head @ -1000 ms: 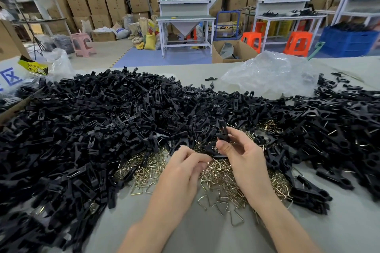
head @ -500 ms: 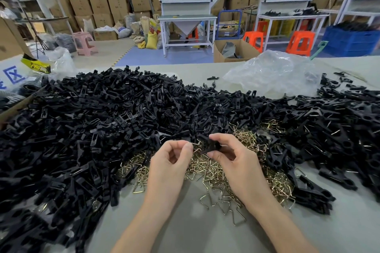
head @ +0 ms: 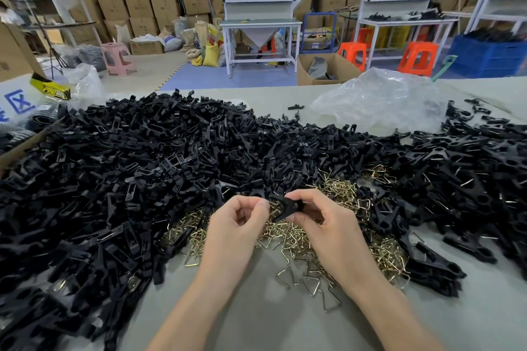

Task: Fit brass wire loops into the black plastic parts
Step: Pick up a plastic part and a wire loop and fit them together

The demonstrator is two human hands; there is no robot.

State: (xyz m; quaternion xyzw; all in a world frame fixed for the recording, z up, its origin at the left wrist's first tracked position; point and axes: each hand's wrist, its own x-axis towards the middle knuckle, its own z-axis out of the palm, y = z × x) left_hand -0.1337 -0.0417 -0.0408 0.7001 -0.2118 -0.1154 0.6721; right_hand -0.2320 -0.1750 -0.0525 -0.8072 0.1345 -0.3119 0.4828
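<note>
A second ago your left hand (head: 236, 225) was down among the brass loops (head: 336, 191) while your right hand (head: 328, 225) held a black part (head: 285, 206) upright above them. Now the two hands have come together just over the loop heap. The black part lies tilted on its side between them, one end aimed at your left fingertips. Your right fingers (head: 296, 197) are curled round the part and grasp it firmly. Your left thumb and forefinger are pinched tight just beside the part's end. Whether a loop sits in that pinch is too small to tell, though coming up off the heap suggests you brought one. I judge picking is over and you are at the fitting itself: the wire must line up with the part's slot and be pushed home. The big heap of bare black parts (head: 142, 174) covers the worktop (head: 256, 310) to your left. The parts on your right (head: 470, 179) show glints of wire and look finished, so plenty remains to do.
</note>
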